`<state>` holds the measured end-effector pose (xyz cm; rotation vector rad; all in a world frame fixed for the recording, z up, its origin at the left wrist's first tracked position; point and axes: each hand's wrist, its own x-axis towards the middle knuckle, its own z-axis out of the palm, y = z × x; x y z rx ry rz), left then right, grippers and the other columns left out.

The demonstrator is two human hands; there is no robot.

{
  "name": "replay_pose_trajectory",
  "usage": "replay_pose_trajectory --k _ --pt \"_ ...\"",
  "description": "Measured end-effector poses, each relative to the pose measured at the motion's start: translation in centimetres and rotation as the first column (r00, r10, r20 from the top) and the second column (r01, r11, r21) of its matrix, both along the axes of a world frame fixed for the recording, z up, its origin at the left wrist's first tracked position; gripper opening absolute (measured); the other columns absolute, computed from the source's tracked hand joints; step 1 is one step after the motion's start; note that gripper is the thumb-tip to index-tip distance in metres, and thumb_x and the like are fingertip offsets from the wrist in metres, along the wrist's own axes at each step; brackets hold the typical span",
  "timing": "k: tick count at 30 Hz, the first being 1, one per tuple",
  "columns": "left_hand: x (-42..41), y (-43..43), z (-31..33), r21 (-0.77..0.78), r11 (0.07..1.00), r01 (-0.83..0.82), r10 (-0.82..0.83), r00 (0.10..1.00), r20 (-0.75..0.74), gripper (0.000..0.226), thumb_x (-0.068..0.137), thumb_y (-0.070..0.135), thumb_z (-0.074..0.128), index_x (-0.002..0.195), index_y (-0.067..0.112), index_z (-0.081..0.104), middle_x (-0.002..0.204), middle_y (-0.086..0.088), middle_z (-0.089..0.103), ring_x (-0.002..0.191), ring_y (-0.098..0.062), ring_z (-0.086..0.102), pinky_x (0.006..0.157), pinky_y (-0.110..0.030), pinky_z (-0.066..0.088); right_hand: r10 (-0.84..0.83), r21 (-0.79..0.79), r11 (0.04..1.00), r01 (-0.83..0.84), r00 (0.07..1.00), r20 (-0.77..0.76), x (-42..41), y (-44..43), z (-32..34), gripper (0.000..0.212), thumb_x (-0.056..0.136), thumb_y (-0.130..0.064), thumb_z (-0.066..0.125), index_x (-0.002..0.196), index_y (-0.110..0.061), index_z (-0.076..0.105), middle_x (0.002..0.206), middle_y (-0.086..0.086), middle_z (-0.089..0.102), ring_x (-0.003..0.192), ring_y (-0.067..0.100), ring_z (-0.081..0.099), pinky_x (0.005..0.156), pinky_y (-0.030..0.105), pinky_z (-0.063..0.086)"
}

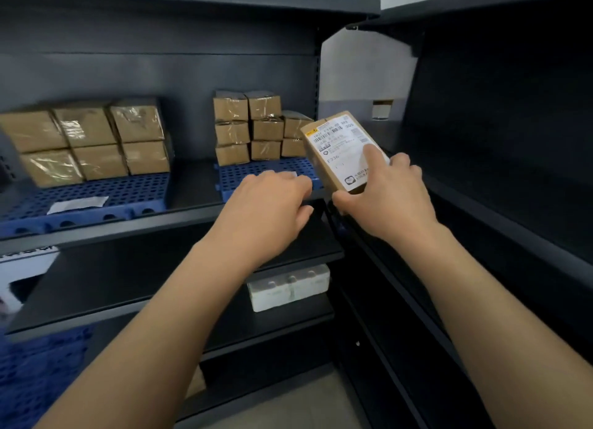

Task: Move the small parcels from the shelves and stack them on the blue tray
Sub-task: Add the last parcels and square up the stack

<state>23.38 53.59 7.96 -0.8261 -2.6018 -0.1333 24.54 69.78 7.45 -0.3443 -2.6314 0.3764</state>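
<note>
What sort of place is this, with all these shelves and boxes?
Likely a parcel storeroom or sorting depot: dark metal shelving, taped cardboard parcels stacked on a blue perforated tray, and the right hand holding a parcel with a barcoded shipping label.

The right hand (388, 200) grips a tilted labelled parcel (340, 152), one finger on its label. At its 9 o'clock the left hand (269, 200) is palm down, fingers relaxed, at the front edge of a blue tray (256, 175). Stacked parcels (256, 130) fill the tray's 12 o'clock side. A second tray (96, 194) with larger boxes (86, 142) sits at 9 o'clock.
</note>
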Motion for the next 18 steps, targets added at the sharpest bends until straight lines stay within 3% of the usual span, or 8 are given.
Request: replay_pose_trajectory --k 7,18 --pt "-6.0 3.5 1.3 -0.016 0.997 -0.075 0.074 0.997 -0.022 0.026 0.094 0.036 0.045 0.114 0.021 0.053 0.104 0.002 0.059 0.097 -0.019 0.054 0.088 -0.039 0.045 0.053 -0.01 0.999 -0.053 0.999 -0.004 -8.4 3.3 1.5 0.074 0.078 -0.052 0.062 0.137 -0.019 0.032 0.128 0.016 0.04 0.117 0.033 0.038 0.077 0.033 0.035" --pt "-16.8 4.1 1.6 -0.066 0.993 -0.1 0.097 0.994 -0.051 0.023 0.095 0.035 0.045 0.11 0.02 0.054 0.103 0.001 0.059 0.095 -0.019 0.054 0.08 -0.034 0.042 0.037 -0.011 0.999 -0.037 0.999 -0.008 -20.4 3.9 2.8 0.076 0.082 -0.055 0.057 0.141 -0.019 0.028 0.131 0.018 0.039 0.119 0.035 0.038 0.085 0.039 0.041"
